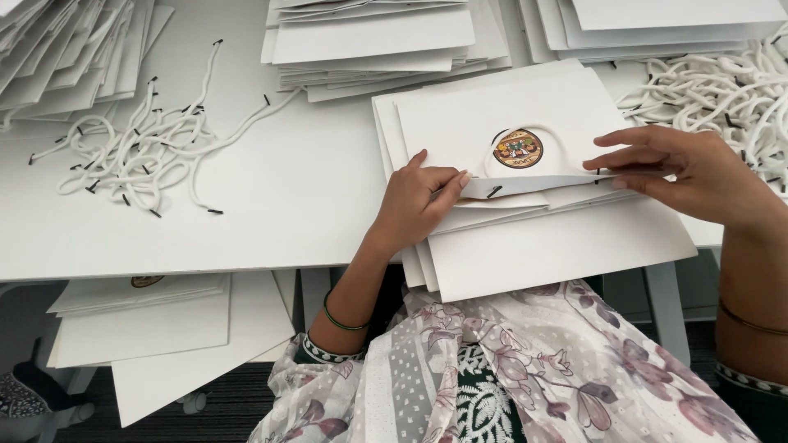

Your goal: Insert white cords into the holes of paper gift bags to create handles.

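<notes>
A white bench (271,205) fills most of the view, its near edge running left to right above the person's lap. Along the far edge lie flat stacks of white paper bags: a fanned stack at far left (74,49), a thick stack at far centre (377,45) and another at far right (657,25), all cut off by the top of the view. At near centre, overhanging the bench edge, sits a smaller pile of flat white bags (558,246), and the top bag (492,123) carries a round brown and orange label (518,148) with a small multicoloured figure that is too fine to make out. Below the bench at near left, more flat white bags (164,328) rest on a lower level, one showing only a sliver of the same round label. A loose tangle of white cord handles with black tips (139,148) lies at left, and a denser heap of cords (722,90) sits at far right, partly cut off. A white cord loop (529,131) curves around the label on the top bag. The left hand (414,201) pinches the near edge of the top bag, its grip narrow on the paper. The right hand (681,168) holds the same edge at right with fingers extended flat, thumb underneath and hidden.
</notes>
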